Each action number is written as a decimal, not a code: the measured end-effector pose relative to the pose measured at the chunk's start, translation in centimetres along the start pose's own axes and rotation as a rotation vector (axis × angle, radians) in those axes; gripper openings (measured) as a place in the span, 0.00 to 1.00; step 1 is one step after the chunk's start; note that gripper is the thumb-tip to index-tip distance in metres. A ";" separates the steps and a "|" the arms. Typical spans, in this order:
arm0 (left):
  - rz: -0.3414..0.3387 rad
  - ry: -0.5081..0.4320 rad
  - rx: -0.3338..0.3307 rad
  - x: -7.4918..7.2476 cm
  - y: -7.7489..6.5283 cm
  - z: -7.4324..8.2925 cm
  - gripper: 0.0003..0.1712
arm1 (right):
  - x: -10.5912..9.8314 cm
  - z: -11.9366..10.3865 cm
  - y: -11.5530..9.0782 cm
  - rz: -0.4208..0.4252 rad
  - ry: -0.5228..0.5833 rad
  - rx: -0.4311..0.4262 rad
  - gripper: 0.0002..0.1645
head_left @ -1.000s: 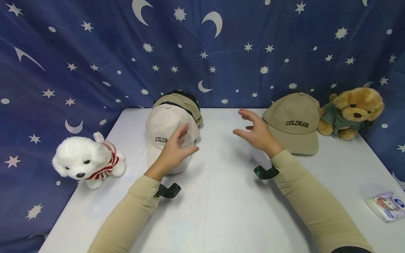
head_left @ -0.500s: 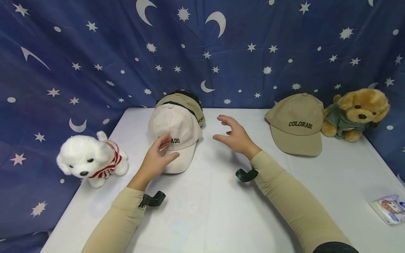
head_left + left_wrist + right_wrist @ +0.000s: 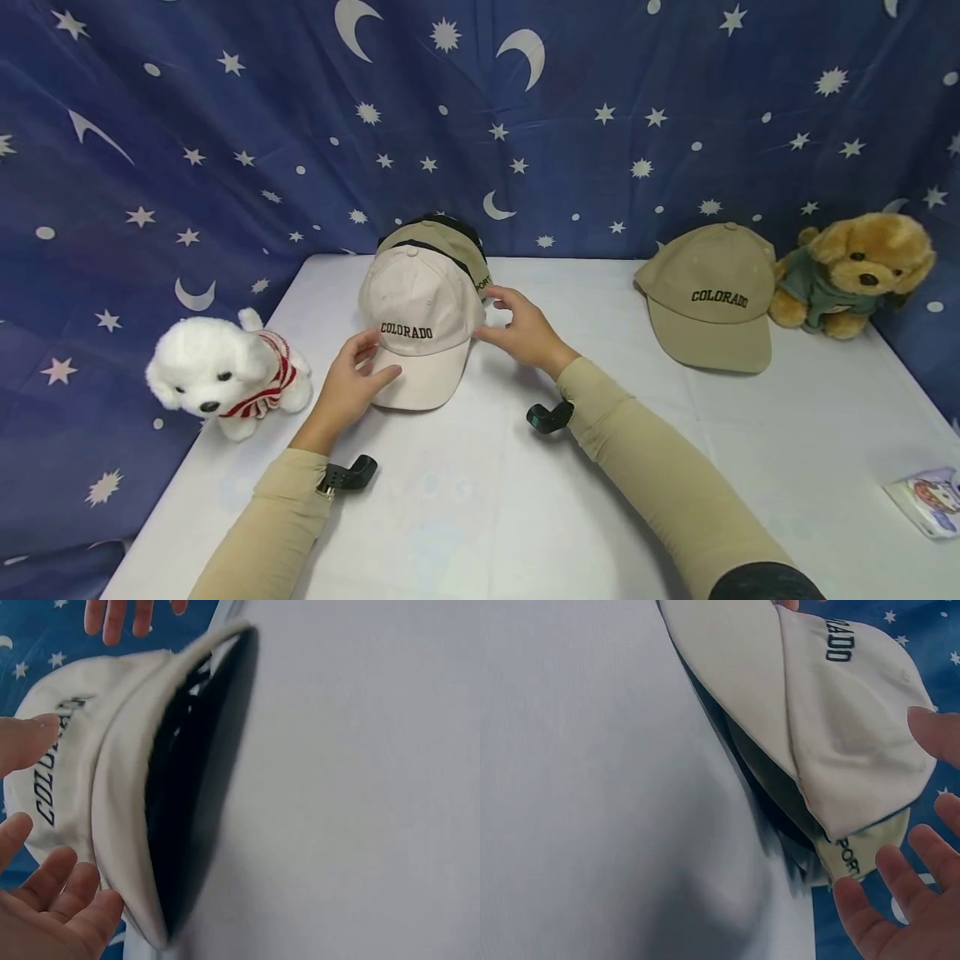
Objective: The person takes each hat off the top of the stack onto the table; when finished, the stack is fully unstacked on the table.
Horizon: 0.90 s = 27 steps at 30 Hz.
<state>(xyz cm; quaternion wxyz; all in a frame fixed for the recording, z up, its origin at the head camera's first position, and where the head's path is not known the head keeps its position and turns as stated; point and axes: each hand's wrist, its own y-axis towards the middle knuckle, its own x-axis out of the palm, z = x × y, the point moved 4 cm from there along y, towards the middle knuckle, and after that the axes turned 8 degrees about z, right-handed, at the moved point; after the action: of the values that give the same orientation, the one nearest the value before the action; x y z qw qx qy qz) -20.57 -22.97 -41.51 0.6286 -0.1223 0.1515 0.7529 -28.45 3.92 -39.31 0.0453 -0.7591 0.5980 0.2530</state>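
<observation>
A cream baseball cap lettered COLORADO lies in front of a tan cap with dark edging, part of a stack at the back left of the table. My left hand hovers by the left side of its brim, fingers loosely bent and thumb apart. At the cap's right side is my right hand, thumb and fingers spread, close to the crown's edge. The left wrist view shows the cream cap between thumb and fingers, not gripped. In the right wrist view, the tan cap shows beneath the cream one.
A khaki COLORADO cap sits at the back right, beside a brown plush dog. A white plush dog stands on the left. One small printed packet lies at the right edge, and a starry curtain hangs behind.
My right hand has moved left from near the khaki cap to the cream cap's right side. The left hand has drawn down and left, off the cap's front. The caps stay put.
</observation>
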 end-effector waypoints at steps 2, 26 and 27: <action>0.010 0.015 -0.015 -0.2 0.2 -0.4 0.42 | 0.5 0.0 0.1 -0.010 -0.002 0.011 0.39; -0.069 0.167 -0.163 -1.0 1.5 -1.8 0.53 | 3.2 -0.5 1.0 -0.104 -0.051 -0.002 0.44; -0.068 0.166 -0.163 -0.9 1.5 -1.8 0.53 | 3.3 -0.5 1.1 -0.107 -0.051 0.001 0.44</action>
<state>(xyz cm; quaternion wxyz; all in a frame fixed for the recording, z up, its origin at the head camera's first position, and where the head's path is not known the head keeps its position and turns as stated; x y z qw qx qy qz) -21.86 -24.74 -42.67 0.6272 -0.2401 0.1373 0.7281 -28.76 0.55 -40.06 0.0742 -0.7832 0.5554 0.2694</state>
